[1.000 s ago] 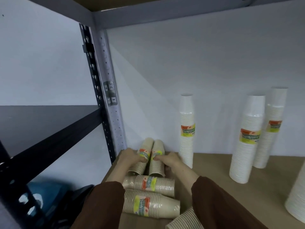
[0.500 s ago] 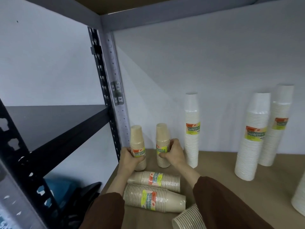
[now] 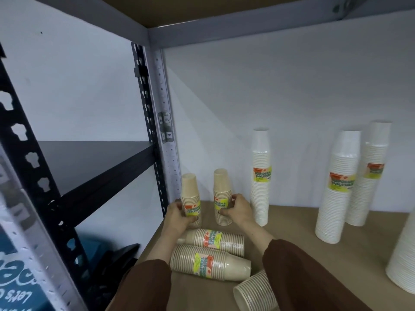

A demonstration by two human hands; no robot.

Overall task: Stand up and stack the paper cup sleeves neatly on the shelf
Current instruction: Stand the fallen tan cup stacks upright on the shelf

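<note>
Two tan sleeves of paper cups stand upright at the back left corner of the brown shelf [image 3: 292, 223]. My left hand [image 3: 178, 215] grips the left tan sleeve [image 3: 189, 194] low down. My right hand [image 3: 238, 209] grips the right tan sleeve [image 3: 222, 191] at its label. In front of them two tan sleeves lie on their sides, one behind [image 3: 215, 240] and one nearer [image 3: 208, 262]. A third lying tan sleeve [image 3: 253, 292] is partly hidden under my right sleeve.
A tall white cup sleeve [image 3: 260, 176] stands just right of my right hand. Two more white sleeves [image 3: 339, 187] stand at the back right, and a wide white stack [image 3: 404, 261] sits at the right edge. The shelf's metal post [image 3: 166, 140] rises at the left corner.
The two tan sleeves my hands hold went from lying flat to standing upright against the back wall. Since half a second ago they have barely moved.
</note>
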